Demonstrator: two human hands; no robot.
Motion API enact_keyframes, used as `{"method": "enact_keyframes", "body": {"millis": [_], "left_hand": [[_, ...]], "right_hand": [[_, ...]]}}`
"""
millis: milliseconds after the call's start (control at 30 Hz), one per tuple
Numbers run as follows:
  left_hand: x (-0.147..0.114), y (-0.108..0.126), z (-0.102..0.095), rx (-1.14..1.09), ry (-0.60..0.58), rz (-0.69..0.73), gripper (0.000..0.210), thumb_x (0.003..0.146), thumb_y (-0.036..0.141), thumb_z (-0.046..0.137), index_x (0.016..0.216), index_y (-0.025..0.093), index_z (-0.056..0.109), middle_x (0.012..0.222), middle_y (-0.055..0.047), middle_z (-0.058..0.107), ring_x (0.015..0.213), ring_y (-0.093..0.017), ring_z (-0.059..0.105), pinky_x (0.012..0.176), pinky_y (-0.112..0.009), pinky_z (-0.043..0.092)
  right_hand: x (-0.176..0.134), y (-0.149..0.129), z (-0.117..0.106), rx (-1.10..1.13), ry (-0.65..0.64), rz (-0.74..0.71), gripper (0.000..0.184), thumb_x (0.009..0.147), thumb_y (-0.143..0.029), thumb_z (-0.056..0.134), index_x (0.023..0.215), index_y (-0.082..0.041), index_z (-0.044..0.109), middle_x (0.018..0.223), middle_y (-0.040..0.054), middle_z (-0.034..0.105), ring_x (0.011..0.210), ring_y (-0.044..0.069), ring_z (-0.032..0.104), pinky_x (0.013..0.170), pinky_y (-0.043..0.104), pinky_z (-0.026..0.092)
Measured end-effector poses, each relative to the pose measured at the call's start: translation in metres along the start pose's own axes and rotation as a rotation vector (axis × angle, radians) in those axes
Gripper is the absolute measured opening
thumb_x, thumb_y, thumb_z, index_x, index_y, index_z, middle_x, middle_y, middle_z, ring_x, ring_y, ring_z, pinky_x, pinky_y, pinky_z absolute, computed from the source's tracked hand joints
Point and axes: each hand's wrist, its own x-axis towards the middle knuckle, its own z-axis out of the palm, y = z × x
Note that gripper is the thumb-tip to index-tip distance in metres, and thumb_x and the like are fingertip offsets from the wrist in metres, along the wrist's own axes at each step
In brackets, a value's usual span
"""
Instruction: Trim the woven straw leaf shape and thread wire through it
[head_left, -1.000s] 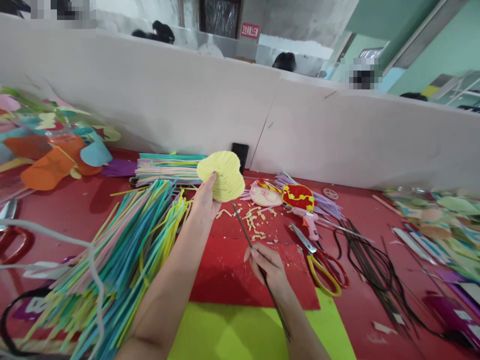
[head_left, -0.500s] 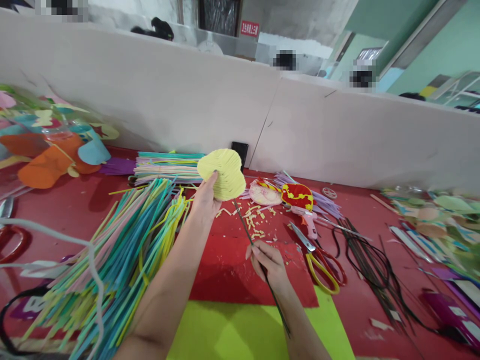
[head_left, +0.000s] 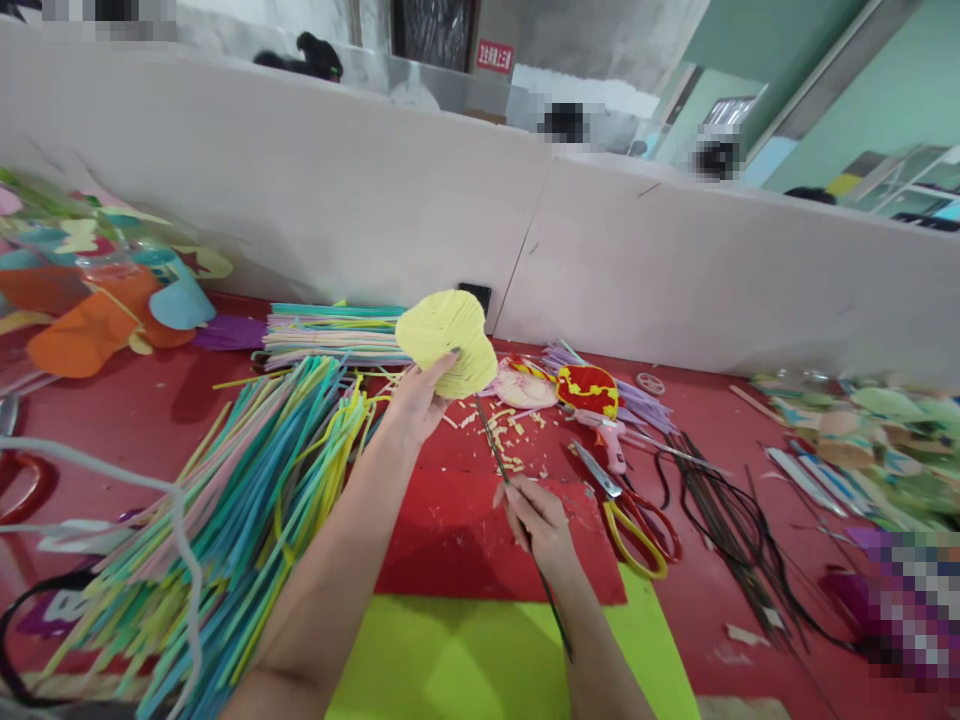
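Note:
My left hand [head_left: 421, 400] holds up a pale yellow, rounded, lobed piece [head_left: 447, 340] with a ridged surface, the thumb lying on its face. In my right hand [head_left: 537, 512] is a thin dark stick [head_left: 491, 437], gripped between thumb and fingers; its upper end points toward the lower edge of the yellow piece, and whether they touch I cannot tell. Below both hands, a red sheet [head_left: 450, 540] lies over a yellow-green sheet [head_left: 450, 660]. Small pale yellow clippings [head_left: 517, 430] are scattered on the table beyond the red sheet.
Bundles of coloured pipe cleaners [head_left: 247, 520] lie at left. Scissors with yellow handles [head_left: 636, 545], a pink glue gun [head_left: 611, 445] and dark sticks [head_left: 731, 540] are at right. A red and yellow decorated piece [head_left: 589, 390] sits beyond. A white partition [head_left: 360, 200] closes off the back.
My left hand has tilted the yellow piece, so its lobes are turned clockwise. The right hand keeps its grip on the stick. The whole view has shifted slightly.

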Motion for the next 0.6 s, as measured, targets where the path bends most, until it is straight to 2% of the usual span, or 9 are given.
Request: {"method": "enact_keyframes", "body": {"millis": [133, 233, 333, 433, 600], "left_hand": [[-0.008, -0.010, -0.007, 0.042, 0.036, -0.068, 0.034, 0.069, 0.010, 0.069, 0.103, 0.015, 0.066, 0.100, -0.007, 0.072, 0.089, -0.018, 0.068, 0.077, -0.026, 0.056], [-0.022, -0.023, -0.016, 0.101, 0.056, -0.116, 0.034, 0.070, 0.014, 0.069, 0.104, 0.018, 0.065, 0.100, -0.006, 0.072, 0.088, -0.018, 0.068, 0.075, -0.028, 0.057], [-0.041, -0.041, -0.030, 0.151, -0.004, -0.176, 0.037, 0.070, 0.014, 0.071, 0.106, 0.021, 0.064, 0.105, -0.006, 0.070, 0.092, -0.019, 0.067, 0.078, -0.031, 0.057], [-0.059, -0.059, -0.045, 0.187, -0.036, -0.241, 0.037, 0.066, 0.008, 0.072, 0.102, 0.016, 0.066, 0.108, -0.009, 0.069, 0.092, -0.019, 0.067, 0.080, -0.027, 0.056], [-0.078, -0.085, -0.066, 0.113, 0.088, -0.285, 0.023, 0.071, 0.006, 0.066, 0.093, 0.011, 0.067, 0.103, -0.010, 0.070, 0.085, -0.016, 0.068, 0.076, -0.023, 0.056]], "right_hand": [[-0.024, 0.002, -0.002, 0.054, 0.013, 0.074, 0.028, 0.094, -0.038, 0.043, 0.081, -0.017, 0.057, 0.036, -0.0097, 0.034, 0.032, 0.005, 0.023, 0.040, 0.021, 0.018], [-0.045, 0.009, 0.004, 0.172, 0.079, 0.138, 0.029, 0.092, -0.040, 0.045, 0.080, -0.017, 0.056, 0.036, -0.0104, 0.031, 0.032, 0.004, 0.019, 0.038, 0.021, 0.014], [-0.060, 0.020, 0.015, 0.285, 0.188, 0.187, 0.030, 0.091, -0.043, 0.047, 0.078, -0.017, 0.054, 0.035, -0.0114, 0.027, 0.031, 0.003, 0.015, 0.035, 0.020, 0.011], [-0.073, 0.031, 0.027, 0.333, 0.260, 0.225, 0.032, 0.088, -0.046, 0.050, 0.074, -0.017, 0.054, 0.037, -0.0116, 0.026, 0.032, 0.003, 0.016, 0.034, 0.018, 0.011], [-0.098, 0.042, 0.043, 0.343, 0.260, 0.265, 0.036, 0.086, -0.050, 0.051, 0.070, -0.017, 0.052, 0.034, -0.0114, 0.029, 0.027, 0.002, 0.019, 0.031, 0.016, 0.010]]}}
